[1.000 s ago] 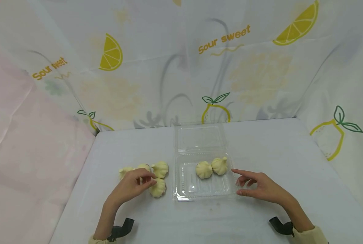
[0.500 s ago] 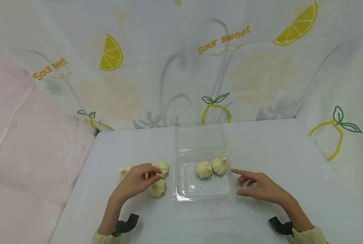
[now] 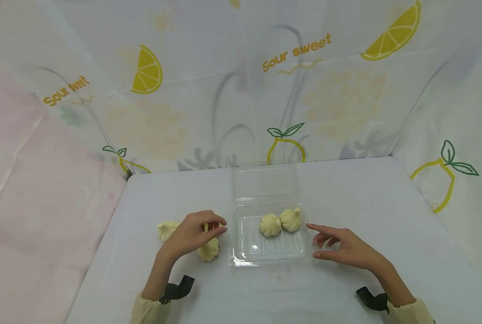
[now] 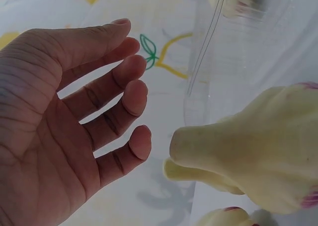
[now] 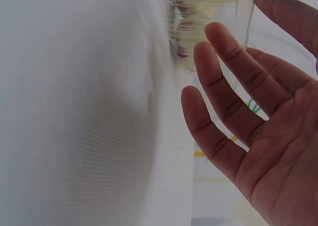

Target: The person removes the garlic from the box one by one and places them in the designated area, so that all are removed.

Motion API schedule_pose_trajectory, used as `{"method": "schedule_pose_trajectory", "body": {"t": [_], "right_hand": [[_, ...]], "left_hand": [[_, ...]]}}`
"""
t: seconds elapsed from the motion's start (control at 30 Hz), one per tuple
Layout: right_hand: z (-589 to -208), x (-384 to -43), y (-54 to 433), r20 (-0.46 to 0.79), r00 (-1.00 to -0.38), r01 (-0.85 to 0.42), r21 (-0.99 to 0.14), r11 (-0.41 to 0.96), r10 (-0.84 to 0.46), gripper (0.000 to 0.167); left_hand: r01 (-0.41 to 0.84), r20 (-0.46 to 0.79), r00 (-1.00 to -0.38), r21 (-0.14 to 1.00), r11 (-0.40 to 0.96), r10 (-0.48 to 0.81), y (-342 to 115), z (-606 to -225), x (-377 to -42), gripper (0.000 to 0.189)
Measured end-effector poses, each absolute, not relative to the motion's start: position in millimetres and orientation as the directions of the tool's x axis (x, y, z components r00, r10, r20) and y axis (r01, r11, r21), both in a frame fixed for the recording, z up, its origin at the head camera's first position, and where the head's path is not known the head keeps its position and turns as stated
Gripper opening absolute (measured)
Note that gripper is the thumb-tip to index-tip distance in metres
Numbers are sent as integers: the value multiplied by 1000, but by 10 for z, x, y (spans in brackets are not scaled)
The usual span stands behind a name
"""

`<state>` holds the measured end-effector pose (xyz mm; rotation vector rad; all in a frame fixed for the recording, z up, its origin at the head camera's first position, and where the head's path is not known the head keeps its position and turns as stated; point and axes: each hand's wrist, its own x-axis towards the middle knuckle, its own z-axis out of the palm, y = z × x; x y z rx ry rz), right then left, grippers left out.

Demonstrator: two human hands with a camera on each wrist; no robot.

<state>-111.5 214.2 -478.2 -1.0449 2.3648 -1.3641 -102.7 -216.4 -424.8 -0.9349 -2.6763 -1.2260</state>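
My left hand hovers over the garlic bulbs on the left of the table, fingers slightly bent and nothing between them. A garlic bulb shows below its thumb, another bulb lies behind the wrist, and the hand hides others. In the left wrist view a bulb stands apart from the fingertips. Two garlic bulbs sit side by side in a clear plastic container. My right hand is at the container's right side, fingers spread; in the right wrist view some fingertips appear against its wall.
The container's lid lies folded back toward the rear of the white table. A lemon-printed cloth hangs behind the table and along its sides. Black wrist mounts are on both forearms.
My left hand has moved right and slightly away from me, over the bulbs toward the container's left edge. The right hand, the container and its two bulbs stay in place.
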Motion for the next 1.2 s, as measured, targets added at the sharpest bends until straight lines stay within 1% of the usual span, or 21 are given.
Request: {"method": "schedule_pose_trajectory", "body": {"t": [0.2,0.43,0.63,0.97,1.2], "right_hand": [[-4771,-1115,2132,151,-723,-464,-829,312,-674,66],[-4764,-1114,2128,156,-719,-472,-825,311,-677,66],[-4769,-1121,2123,152,-722,-472,-822,320,-675,67],[-4763,-1128,2120,158,-715,-486,-813,321,-681,66],[-4771,-1128,2124,167,-716,-488,-814,315,-678,65]], "left_hand": [[569,304,-798,665,484,521,-2087,-4279,-1081,10],[570,290,-793,666,482,536,-1977,-4298,-1150,9],[584,280,-781,644,494,558,-1897,-4279,-1236,10],[589,271,-781,620,519,562,-1794,-4300,-1352,10],[587,271,-787,607,536,554,-1701,-4302,-1397,15]]}}
